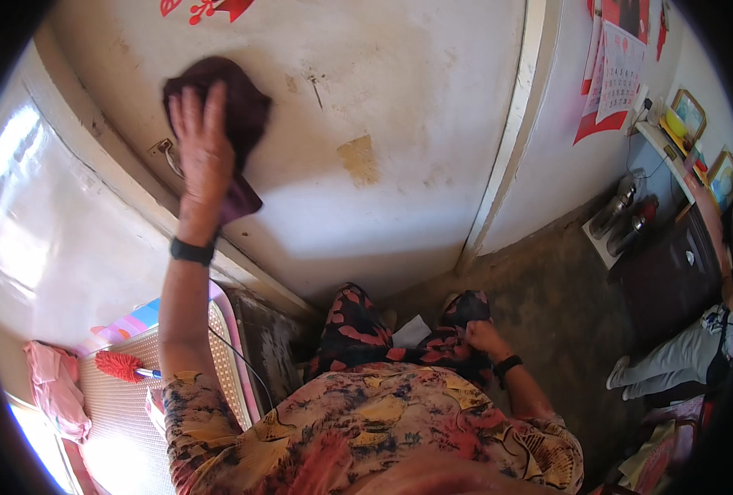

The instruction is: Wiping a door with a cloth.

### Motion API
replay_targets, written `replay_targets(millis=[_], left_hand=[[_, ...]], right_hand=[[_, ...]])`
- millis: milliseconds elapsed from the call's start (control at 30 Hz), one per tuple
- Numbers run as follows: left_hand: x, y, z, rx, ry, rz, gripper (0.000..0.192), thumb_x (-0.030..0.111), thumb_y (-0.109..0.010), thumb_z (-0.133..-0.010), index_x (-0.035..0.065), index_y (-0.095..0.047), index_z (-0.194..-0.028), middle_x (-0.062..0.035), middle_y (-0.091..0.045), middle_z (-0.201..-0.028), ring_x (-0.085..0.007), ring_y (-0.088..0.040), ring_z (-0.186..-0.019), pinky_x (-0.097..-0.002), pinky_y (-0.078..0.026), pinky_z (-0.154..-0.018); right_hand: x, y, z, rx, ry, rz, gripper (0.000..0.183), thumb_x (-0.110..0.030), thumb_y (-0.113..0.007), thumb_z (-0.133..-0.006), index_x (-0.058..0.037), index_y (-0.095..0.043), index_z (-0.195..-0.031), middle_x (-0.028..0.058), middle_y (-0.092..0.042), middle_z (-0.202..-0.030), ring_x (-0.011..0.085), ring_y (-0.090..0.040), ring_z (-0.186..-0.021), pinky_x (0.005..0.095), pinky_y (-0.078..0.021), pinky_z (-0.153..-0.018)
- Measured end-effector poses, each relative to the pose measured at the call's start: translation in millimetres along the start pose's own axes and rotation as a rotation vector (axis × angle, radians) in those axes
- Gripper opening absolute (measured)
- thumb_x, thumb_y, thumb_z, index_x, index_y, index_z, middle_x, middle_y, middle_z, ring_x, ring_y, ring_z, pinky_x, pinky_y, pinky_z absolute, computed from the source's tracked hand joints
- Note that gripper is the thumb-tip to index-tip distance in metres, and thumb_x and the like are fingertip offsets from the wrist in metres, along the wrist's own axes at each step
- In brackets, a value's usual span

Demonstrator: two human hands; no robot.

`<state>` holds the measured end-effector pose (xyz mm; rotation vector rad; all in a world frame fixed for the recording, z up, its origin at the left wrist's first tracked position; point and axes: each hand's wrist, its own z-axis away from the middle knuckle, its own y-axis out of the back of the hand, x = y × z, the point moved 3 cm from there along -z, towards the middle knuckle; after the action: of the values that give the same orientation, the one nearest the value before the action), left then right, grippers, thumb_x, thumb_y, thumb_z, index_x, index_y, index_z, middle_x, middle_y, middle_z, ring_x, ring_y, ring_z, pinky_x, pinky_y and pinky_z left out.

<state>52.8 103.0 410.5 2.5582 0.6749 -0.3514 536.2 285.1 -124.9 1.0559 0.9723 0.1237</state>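
Observation:
My left hand (202, 145) presses a dark maroon cloth (242, 117) flat against a worn white door (403, 80). The fingers lie spread over the cloth, and a loose corner of it hangs below the palm. Just beside the hand, partly covered by it, is a metal door handle (169, 158). Stains, a dark scrape and a tan patch (359, 161) mark the door. Down by my right thigh, my right hand (487, 339) is curled closed against the patterned trousers (357, 325), and I see nothing in it.
The door frame (508, 130) runs up the right side. At left, a woven mat (125, 408) holds a red duster (117, 366) beside pink fabric (57, 390). Metal flasks (623, 235) stand near a dark cabinet (663, 278). A person in pale trousers (669, 368) is at far right.

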Motion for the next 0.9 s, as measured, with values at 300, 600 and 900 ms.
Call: replay_targets(millis=[300, 600, 900], left_hand=[[83.2, -45.6, -8.9, -0.199, -0.166, 0.103, 0.07, -0.015, -0.051, -0.08, 0.0153, -0.055, -0.144, -0.0198, -0.048, -0.145, -0.048, -0.035, -0.145, -0.0504, -0.042, -0.113], [174.2, -85.1, -129.4, -0.137, -0.447, 0.205, 0.055, -0.004, -0.05, -0.085, 0.0167, -0.061, -0.135, -0.0166, -0.047, -0.15, -0.0429, -0.036, -0.145, -0.045, -0.048, -0.107], [290.6, -120.8, -217.8, 0.044, -0.383, 0.328, 0.055, 0.01, -0.063, -0.083, 0.0041, -0.054, -0.137, -0.032, -0.04, -0.149, -0.0549, -0.038, -0.137, -0.0519, -0.049, -0.103]], right_hand=[[-0.2, 0.9, -33.2, -0.011, -0.552, 0.014, 0.092, -0.047, -0.073, -0.077, -0.0207, -0.033, -0.156, 0.0209, -0.01, -0.167, 0.0593, -0.033, -0.135, 0.0637, -0.0419, -0.104], [-10.6, 0.6, -42.3, 0.02, -0.702, 0.057, 0.086, -0.038, -0.073, -0.078, -0.0294, -0.036, -0.154, 0.0189, -0.009, -0.168, 0.0597, -0.029, -0.136, 0.0747, -0.0428, -0.093], [14.4, -1.1, -42.5, 0.134, -0.72, 0.013, 0.085, -0.039, -0.075, -0.075, -0.0271, -0.042, -0.152, 0.0222, -0.015, -0.165, 0.0586, -0.036, -0.131, 0.071, -0.0403, -0.099]])
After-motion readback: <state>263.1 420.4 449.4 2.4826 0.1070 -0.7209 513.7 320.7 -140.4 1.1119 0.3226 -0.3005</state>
